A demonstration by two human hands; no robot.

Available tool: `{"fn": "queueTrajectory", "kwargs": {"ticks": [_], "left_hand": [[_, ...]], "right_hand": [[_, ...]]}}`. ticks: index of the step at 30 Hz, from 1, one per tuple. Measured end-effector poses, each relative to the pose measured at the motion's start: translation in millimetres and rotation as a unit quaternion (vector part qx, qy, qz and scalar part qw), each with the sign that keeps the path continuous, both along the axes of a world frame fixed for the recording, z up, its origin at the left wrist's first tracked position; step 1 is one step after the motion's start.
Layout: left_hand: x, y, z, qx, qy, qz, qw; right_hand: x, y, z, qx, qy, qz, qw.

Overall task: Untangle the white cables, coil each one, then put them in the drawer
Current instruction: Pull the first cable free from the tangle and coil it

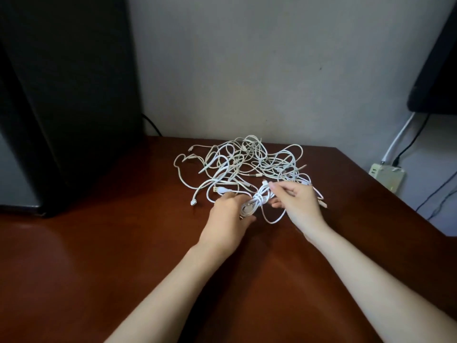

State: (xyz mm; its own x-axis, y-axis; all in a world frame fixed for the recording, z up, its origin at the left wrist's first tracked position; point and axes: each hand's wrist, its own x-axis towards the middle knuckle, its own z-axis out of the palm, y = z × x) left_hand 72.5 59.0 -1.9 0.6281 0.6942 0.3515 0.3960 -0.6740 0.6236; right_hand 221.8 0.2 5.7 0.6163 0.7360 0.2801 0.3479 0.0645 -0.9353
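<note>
— Nearest us we have two bare arms, the left forearm (173, 280) and the right forearm (371, 276), reaching out over the dark red-brown table (86, 268).

— And far left on that table we see a tall black case (66, 95) standing by the wall.

— Moving right, we come to the left hand (228, 215), back up, its fingers curled round one end of a small wound-up white cable (256, 203).

— We agree. The thumb sits beneath the coil, and the fingers lie close together.

— Next is the right hand (296, 204). Its thumb and forefinger pinch the other end of that same cable near its plug, and the other fingers are bent under. A loose loop hangs between the two hands.

— Whether the bundle touches the tabletop we cannot quite tell; it may be held just above it.

— Just behind both hands we see the tangle of white cables (247, 164), lying on the table near the wall, with a few plugs sticking out at its left edge.

— Farthest right, off the table, we spot a pale power strip (387, 175) with leads running up toward a dark screen (437, 70).
</note>
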Motion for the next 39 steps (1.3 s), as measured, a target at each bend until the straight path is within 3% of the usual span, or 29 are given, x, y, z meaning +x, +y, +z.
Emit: {"fn": "queueTrajectory", "kwargs": {"ticks": [12,21,27,39], "left_hand": [[-112,17,32,0.041,0.009,0.076,0.996],[-173,59,36,0.026,0.032,0.188,0.981],[-182,102,17,-0.025,0.031,0.246,0.968],[-177,141,-9,-0.044,0.109,0.294,0.948]], "right_hand": [[-96,39,35,-0.030,-0.177,0.101,0.979],[-165,103,33,-0.086,-0.121,0.231,0.962],[-190,149,9,-0.143,-0.105,0.255,0.951],[-202,178,-13,-0.185,-0.245,0.323,0.895]]}}
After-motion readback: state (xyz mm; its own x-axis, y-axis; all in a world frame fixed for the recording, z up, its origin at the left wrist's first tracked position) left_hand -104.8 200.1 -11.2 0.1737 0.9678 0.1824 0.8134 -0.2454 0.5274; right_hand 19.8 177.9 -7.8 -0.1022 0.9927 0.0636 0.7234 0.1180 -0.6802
